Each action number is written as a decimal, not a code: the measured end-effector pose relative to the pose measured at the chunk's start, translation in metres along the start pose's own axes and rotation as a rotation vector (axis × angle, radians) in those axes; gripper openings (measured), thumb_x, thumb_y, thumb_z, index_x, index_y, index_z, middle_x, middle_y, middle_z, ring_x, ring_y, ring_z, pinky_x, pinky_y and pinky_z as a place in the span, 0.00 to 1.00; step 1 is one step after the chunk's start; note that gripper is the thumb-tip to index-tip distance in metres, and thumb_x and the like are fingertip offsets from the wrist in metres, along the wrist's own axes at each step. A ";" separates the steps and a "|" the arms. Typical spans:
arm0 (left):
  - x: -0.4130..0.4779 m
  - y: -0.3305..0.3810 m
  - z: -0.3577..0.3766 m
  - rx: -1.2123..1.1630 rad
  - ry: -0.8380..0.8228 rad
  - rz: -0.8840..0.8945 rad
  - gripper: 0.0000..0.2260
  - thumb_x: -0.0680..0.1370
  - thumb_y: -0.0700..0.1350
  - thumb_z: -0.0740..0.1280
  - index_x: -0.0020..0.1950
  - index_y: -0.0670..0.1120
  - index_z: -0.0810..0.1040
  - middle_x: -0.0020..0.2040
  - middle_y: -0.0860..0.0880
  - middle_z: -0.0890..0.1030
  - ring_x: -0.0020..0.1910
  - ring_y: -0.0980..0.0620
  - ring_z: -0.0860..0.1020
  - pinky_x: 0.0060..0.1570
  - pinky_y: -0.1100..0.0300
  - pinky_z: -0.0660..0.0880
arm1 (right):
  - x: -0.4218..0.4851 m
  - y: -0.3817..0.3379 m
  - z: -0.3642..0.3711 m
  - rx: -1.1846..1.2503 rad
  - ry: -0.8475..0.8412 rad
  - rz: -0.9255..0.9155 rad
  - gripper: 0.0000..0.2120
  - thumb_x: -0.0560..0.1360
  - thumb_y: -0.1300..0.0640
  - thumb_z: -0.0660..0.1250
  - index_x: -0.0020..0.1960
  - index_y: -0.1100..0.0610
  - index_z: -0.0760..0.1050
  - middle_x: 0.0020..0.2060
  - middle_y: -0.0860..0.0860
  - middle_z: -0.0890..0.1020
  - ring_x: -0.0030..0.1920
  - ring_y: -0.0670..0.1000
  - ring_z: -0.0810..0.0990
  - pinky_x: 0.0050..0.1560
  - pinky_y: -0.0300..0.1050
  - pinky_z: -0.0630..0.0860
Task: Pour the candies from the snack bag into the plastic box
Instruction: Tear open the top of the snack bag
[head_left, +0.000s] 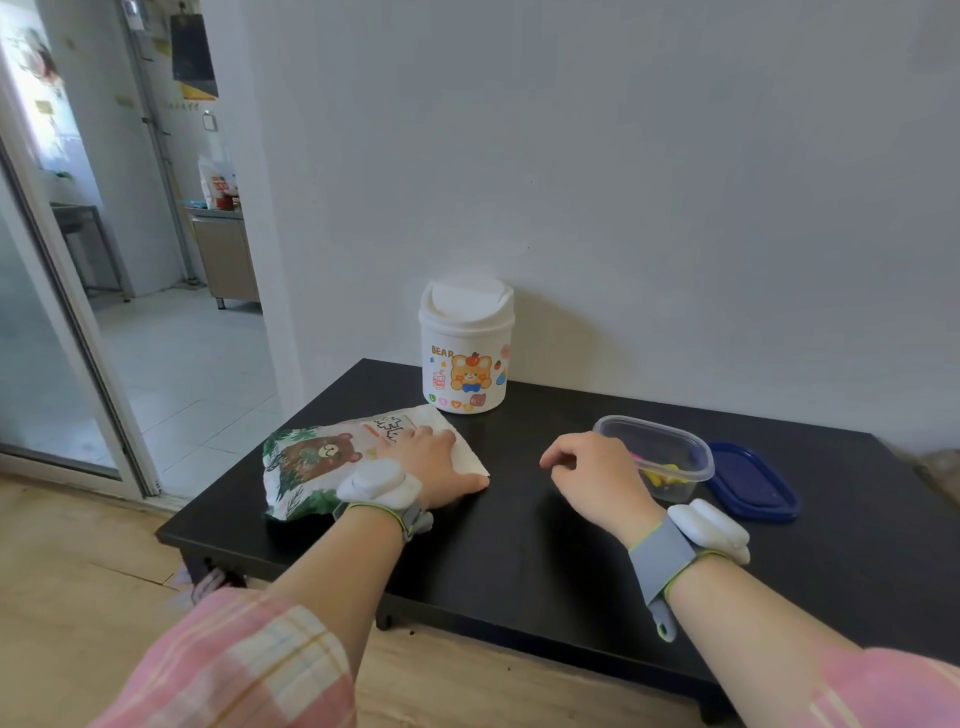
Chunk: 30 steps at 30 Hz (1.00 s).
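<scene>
Your left hand (435, 460) lies flat and open on the snack bag (332, 460), pinning it for pickup; your right hand (597, 475), loosely curled and empty, hovers just beside the plastic box (655, 454) (lid off).

A low black worktop (519, 545) stands on a pale wooden floor (67, 597) against a plain white wall (623, 182). At left, a sliding glass door (47, 338) opens onto a tiled room holding a cabinet (226, 257), daylight falling in.
</scene>
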<state>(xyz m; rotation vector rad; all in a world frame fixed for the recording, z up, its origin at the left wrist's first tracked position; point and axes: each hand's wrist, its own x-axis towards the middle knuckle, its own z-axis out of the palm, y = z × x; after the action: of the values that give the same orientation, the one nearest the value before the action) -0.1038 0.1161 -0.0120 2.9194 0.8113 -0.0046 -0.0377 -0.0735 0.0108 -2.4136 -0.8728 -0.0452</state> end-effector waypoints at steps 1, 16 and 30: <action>0.001 0.000 -0.001 0.002 0.017 0.017 0.31 0.72 0.68 0.61 0.69 0.52 0.68 0.68 0.48 0.71 0.68 0.45 0.68 0.66 0.45 0.63 | 0.000 0.002 -0.001 0.001 0.002 0.005 0.12 0.77 0.62 0.62 0.53 0.53 0.83 0.53 0.50 0.83 0.53 0.49 0.80 0.56 0.42 0.76; -0.014 -0.020 -0.009 -0.124 0.798 0.291 0.17 0.80 0.52 0.54 0.46 0.45 0.78 0.39 0.49 0.80 0.36 0.47 0.79 0.30 0.56 0.69 | 0.018 -0.008 0.019 0.294 -0.109 0.144 0.08 0.78 0.60 0.63 0.48 0.56 0.81 0.43 0.53 0.85 0.40 0.51 0.84 0.46 0.46 0.83; -0.014 -0.041 -0.017 -0.195 0.526 -0.046 0.14 0.80 0.51 0.55 0.53 0.47 0.78 0.53 0.48 0.79 0.53 0.46 0.77 0.55 0.51 0.71 | 0.021 -0.047 0.029 0.740 -0.392 0.558 0.07 0.80 0.59 0.61 0.48 0.62 0.74 0.37 0.55 0.81 0.33 0.48 0.78 0.31 0.36 0.75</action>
<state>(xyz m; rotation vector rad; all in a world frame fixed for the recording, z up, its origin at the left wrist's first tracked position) -0.1374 0.1457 0.0011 2.7360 0.8795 0.8171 -0.0539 -0.0166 0.0149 -1.8769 -0.2496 0.8326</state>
